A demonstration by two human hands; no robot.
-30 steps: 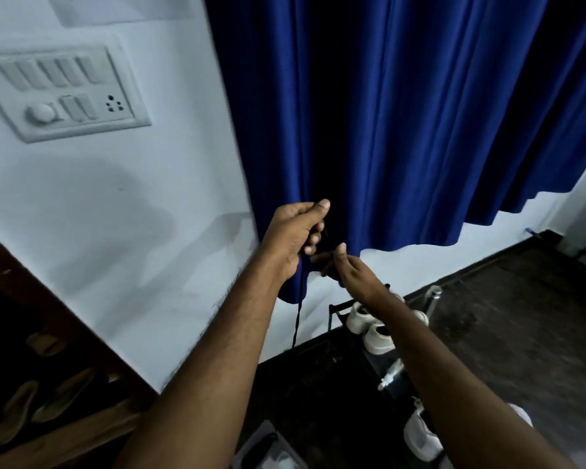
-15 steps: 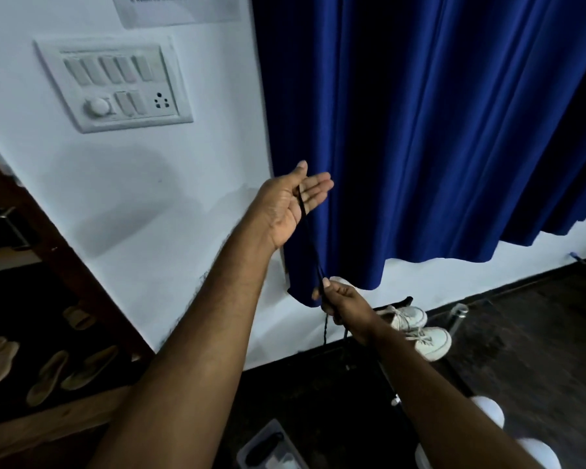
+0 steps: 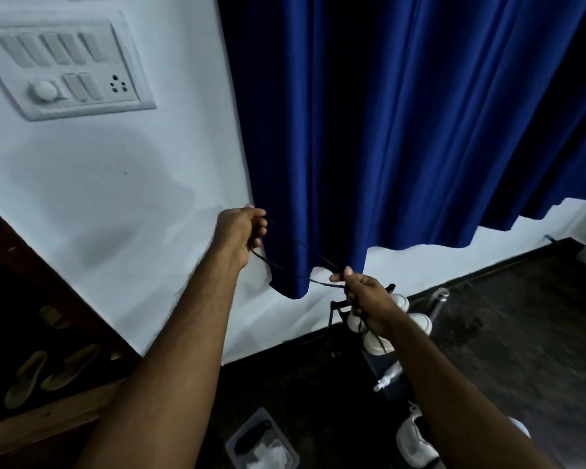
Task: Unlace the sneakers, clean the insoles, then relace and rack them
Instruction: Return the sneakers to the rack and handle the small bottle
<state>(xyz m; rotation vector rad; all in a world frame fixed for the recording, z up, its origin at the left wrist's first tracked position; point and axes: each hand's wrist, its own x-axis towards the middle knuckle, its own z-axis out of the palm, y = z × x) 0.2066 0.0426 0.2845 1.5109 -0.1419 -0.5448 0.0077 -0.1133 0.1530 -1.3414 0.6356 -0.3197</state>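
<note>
Stretching black lace [image 3: 298, 247] between both hands, head view. Left hand [image 3: 241, 231] clenched round upper end, raised by curtain edge. Right hand [image 3: 364, 292] pinches lower end, tails dangling beneath. Lace axis slopes down-right. White sneakers [image 3: 416, 324] on rack [image 3: 335, 308] lie just below right hand: nearer one for relacing, likely.

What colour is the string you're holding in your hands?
The lace is black, stretched between the left hand and right hand; the head view shows it.
</note>
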